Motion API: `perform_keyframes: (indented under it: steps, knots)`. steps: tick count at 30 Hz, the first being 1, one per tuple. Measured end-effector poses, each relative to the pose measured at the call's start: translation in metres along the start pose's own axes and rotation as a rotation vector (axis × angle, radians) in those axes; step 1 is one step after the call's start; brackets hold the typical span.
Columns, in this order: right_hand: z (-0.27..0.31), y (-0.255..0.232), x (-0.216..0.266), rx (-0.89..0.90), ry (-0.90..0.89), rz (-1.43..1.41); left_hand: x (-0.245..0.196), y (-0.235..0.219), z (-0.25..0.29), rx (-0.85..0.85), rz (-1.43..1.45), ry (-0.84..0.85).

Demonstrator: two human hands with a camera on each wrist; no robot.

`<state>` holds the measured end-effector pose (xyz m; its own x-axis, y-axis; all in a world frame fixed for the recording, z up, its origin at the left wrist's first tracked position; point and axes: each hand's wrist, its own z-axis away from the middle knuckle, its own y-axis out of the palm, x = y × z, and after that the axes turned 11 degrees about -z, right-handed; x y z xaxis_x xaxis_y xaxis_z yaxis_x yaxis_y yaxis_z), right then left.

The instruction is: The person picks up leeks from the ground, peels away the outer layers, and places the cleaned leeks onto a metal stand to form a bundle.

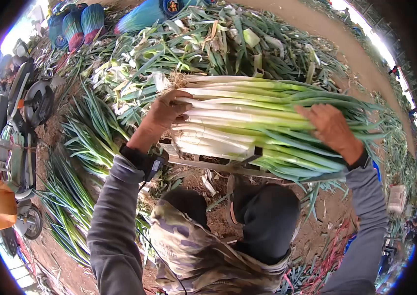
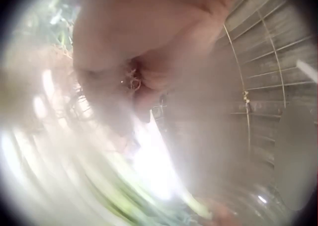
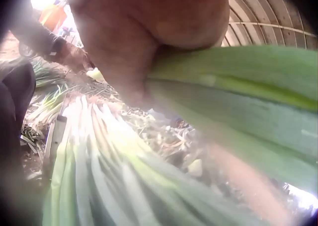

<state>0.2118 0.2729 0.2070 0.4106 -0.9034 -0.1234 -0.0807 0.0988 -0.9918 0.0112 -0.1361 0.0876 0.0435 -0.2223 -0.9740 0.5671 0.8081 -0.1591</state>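
A thick layer of long green onions (image 1: 228, 108) lies across a low metal rack (image 1: 218, 166) in the head view, white root ends to the left and green leaves to the right. At the root ends, my left hand (image 1: 165, 114) pinches the end of one green onion; the left wrist view shows roots (image 2: 133, 83) and a bright white stalk (image 2: 154, 161) below the fingers, partly blurred. Over the leafy end, my right hand (image 1: 333, 129) grips green leaves between thumb and fingers. Broad leaves (image 3: 238, 87) run out of that hand in the right wrist view.
Beyond the rack is a heap of trimmed leaves (image 1: 238, 44). More green onions (image 1: 73, 206) lie on the ground at left. Netted bundles (image 1: 92, 22) stand at the back left, near a parked motorbike (image 1: 21, 123). The person's knees (image 1: 265, 216) are close to the rack's near side.
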Motion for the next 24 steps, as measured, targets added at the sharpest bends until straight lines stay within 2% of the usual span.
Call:
perform_keyframes:
  steps: [1,4,5,8,9,12,13,16,19,24]
  knots:
    - [-0.005,0.008,0.001,0.025,-0.003,-0.061,0.007,-0.004,-0.01,0.027,-0.117,-0.015]
    - [-0.01,0.018,0.001,0.043,-0.017,-0.19,0.023,-0.004,-0.022,-0.054,-0.279,0.053]
    - [-0.01,0.019,0.001,0.02,-0.037,-0.226,0.025,-0.004,-0.022,-0.046,-0.172,-0.02]
    - [-0.008,0.023,0.004,-0.035,-0.059,-0.274,0.039,-0.008,-0.026,-0.208,-0.573,0.313]
    - [-0.01,0.026,0.004,-0.055,-0.073,-0.268,0.027,-0.004,-0.02,-0.237,-0.664,0.223]
    - [-0.019,0.032,0.001,-0.059,-0.09,-0.242,0.036,0.0,-0.019,-0.401,-1.019,0.496]
    - [-0.021,0.032,0.001,-0.058,-0.087,-0.253,0.035,0.002,-0.016,-0.449,-1.098,0.538]
    - [-0.02,0.036,0.002,-0.033,-0.058,-0.27,0.037,0.001,-0.014,-0.439,-1.143,0.547]
    - [-0.021,0.036,-0.001,-0.018,-0.045,-0.313,0.02,0.011,-0.009,-0.501,-1.191,0.676]
    - [-0.025,0.035,-0.002,-0.002,-0.053,-0.328,-0.009,0.044,-0.015,-0.448,-0.901,0.632]
